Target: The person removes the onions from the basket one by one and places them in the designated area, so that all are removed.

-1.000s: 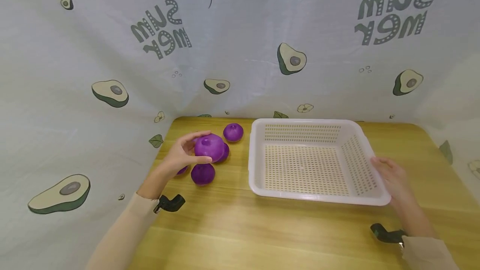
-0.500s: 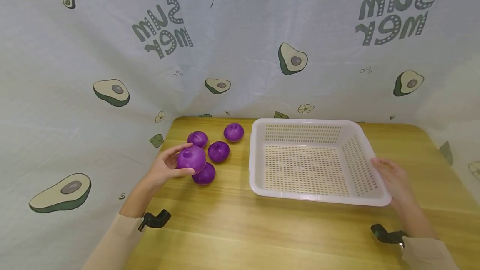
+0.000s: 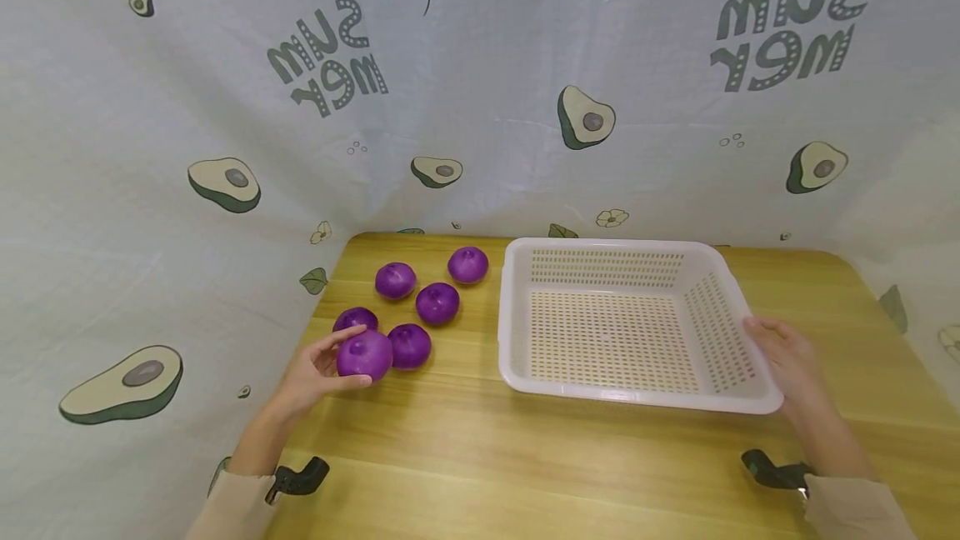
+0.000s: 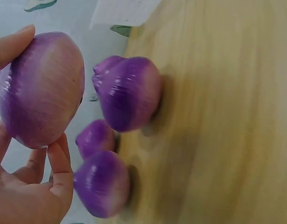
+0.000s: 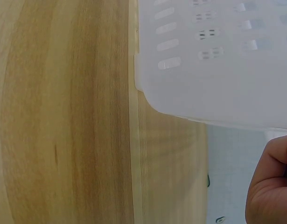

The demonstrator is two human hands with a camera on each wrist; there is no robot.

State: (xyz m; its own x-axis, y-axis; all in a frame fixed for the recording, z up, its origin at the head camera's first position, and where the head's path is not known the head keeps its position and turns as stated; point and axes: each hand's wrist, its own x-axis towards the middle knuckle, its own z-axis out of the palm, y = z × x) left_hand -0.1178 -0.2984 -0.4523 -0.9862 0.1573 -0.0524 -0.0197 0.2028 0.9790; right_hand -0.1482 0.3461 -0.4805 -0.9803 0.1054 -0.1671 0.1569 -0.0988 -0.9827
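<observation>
My left hand grips a shiny purple onion between thumb and fingers, at the left part of the table. In the left wrist view this onion shows a paler side and is held up clear of the wood. Right beside it sits another purple onion, and one more is partly covered behind the fingers. My right hand holds the right rim of a white plastic basket; the right wrist view shows its curled fingers at the basket's edge.
Farther back on the wooden table lie more purple onions, one to the left, one in the middle and one near the back edge. A pale curtain printed with avocados hangs behind and at the left.
The left hand has come left and nearer to me with the onion, uncovering the onions behind it. The right hand and the basket have stayed in place.
</observation>
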